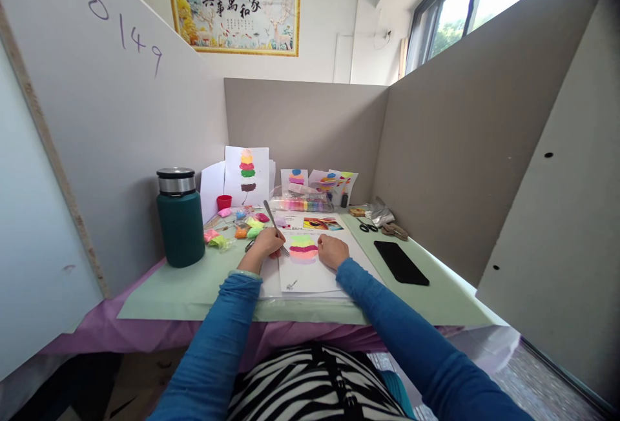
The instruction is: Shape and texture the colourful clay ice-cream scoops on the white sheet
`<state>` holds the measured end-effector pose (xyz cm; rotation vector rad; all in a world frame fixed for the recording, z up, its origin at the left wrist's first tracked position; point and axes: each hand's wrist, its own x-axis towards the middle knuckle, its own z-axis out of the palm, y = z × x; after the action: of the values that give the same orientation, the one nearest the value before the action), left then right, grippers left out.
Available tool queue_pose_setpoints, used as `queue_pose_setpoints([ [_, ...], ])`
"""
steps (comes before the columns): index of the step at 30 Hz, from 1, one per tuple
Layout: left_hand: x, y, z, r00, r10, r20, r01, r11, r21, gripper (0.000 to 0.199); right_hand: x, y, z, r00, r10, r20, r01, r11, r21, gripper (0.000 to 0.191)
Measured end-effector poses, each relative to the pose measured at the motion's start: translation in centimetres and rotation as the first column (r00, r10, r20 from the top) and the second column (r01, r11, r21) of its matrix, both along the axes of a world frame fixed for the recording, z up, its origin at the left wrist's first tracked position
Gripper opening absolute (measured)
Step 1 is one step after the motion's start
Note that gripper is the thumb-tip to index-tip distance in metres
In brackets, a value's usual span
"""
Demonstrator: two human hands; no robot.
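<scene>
My left hand (267, 242) is closed round a metal fork (270, 214), its handle pointing up and its tines down at the left edge of the layered clay picture (303, 250). That picture has yellow-green, dark pink, coral and pale pink bands, on a white sheet of paper (310, 279). At the picture's right edge rests my right hand (333, 252), fingers curled in; whatever they may hold is hidden. Several small bags of coloured clay (254, 224) lie beyond my left hand.
A green bottle (180, 227) stands at the left. On the right lie a black phone (401, 263) and scissors (368, 226). Farther back are a red cup (224, 202), a clear case of colours (303, 203) and a propped ice-cream picture (247, 172). Grey partitions (305, 111) surround the table.
</scene>
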<state>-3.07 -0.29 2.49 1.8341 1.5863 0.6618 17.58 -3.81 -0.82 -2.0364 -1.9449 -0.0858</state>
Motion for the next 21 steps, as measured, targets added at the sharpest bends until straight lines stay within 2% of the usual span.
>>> queue_pose_setpoints([
  [11,0.06,-0.62,0.37,0.995,-0.089,-0.034,0.092,0.989,0.117,0.014,0.10,0.27,-0.25,1.000,-0.001,0.001,0.001,1.000,0.013,0.025],
  [17,0.13,-0.67,0.38,0.993,-0.112,-0.040,0.116,0.989,0.087,0.012,0.05,0.21,-0.17,1.000,-0.003,0.006,0.003,1.000,0.011,0.025],
  [21,0.00,-0.62,0.27,0.992,-0.120,-0.042,0.124,0.985,0.120,0.011,0.03,0.13,-0.10,1.000,-0.001,0.002,0.001,1.000,0.008,0.026],
])
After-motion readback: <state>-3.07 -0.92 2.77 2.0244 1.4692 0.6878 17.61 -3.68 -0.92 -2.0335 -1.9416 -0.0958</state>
